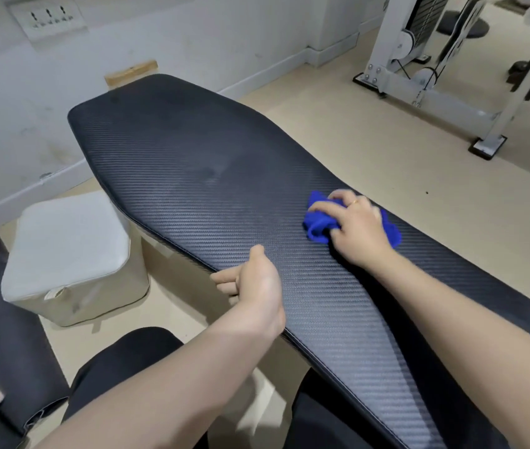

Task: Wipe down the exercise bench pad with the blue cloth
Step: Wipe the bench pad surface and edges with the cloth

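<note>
The black, ribbed exercise bench pad [192, 163] runs diagonally from the upper left to the lower right. A bunched blue cloth [318, 223] lies on the pad's narrower middle part. My right hand [352, 226] lies on top of the cloth with its fingers curled over it, pressing it onto the pad; a ring shows on one finger. My left hand [252, 281] rests at the pad's near edge, fingers loosely curled toward the left, holding nothing.
A white padded block [69, 251] stands on the floor left of the bench. A black padded seat [1, 319] is at the far left. A white weight machine frame [435, 76] stands at the upper right. My dark-clad legs [121, 367] are below.
</note>
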Demonstrator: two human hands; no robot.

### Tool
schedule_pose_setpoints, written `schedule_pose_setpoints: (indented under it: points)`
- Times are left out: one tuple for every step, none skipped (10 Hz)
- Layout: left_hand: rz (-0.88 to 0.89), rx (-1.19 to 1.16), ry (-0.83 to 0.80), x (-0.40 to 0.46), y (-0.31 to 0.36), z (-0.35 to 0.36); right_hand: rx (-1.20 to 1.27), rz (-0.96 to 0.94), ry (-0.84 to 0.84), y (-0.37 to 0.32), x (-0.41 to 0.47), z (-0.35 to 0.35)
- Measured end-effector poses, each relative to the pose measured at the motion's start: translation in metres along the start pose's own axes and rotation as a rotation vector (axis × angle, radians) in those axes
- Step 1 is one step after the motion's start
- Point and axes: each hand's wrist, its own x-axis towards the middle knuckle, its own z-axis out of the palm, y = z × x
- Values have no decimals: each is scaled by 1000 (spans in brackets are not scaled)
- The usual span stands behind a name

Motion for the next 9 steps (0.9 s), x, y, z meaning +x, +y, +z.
schedule_pose_setpoints:
  points:
    - [-43,-16,11,4,-2,5,9,135,33,16,27,4]
    - [-72,42,47,-11,7,9,-18,44,17,-1,-3,0]
    - [-62,88,127,-5,8,13,2,-211,-109,-4,-35,-2]
    - [-49,59,138,-5,4,16,-25,-140,-61,19,-14,-7]
    - [-33,46,129,-3,2,16,-1,148,61,41,32,-7]
    - [-38,32,130,-1,2,18,-6,198,46,35,35,-5]
    - [-37,29,160,0,3,19,-32,-58,8,-2,-5,-2]
    - [-49,-32,172,-3,5,17,37,-382,-218,-39,-50,0]
    - [-80,-111,113,-12,10,11,37,-559,-349,-39,-43,-5]
